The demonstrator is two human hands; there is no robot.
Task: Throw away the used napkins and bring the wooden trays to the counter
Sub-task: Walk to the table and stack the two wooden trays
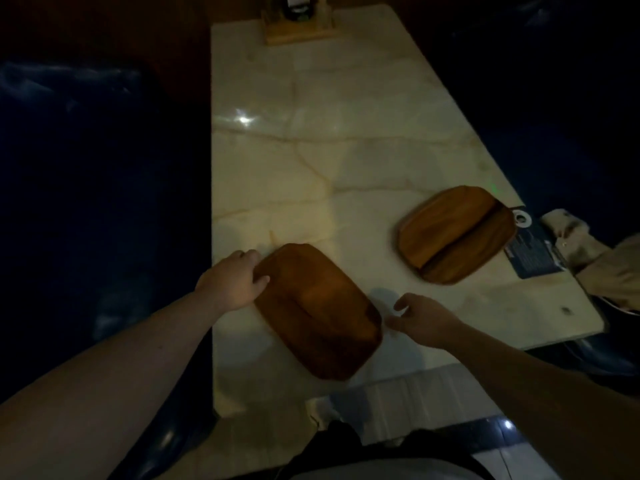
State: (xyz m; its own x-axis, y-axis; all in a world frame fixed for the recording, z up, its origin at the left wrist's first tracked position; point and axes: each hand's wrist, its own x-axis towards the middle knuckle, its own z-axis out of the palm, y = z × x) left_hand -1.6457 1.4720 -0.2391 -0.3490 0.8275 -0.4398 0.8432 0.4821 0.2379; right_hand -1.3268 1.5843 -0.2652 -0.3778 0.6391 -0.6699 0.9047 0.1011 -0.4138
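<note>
On table (311, 161) | tray (318, 313) btwn hands | L fingers (258, 268) touching edge | R fingers (394, 318) spread, beside

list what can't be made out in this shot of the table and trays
Head view:
- Wooden holder at the table's far end: top cut off by the frame edge.
- Dark card by the far tray: print too small, dim.
- Left hand fingertips: hidden behind the near tray edge.

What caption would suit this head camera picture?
Both hands, left and right, reach for the nearer wooden tray; a second tray waits.
</note>
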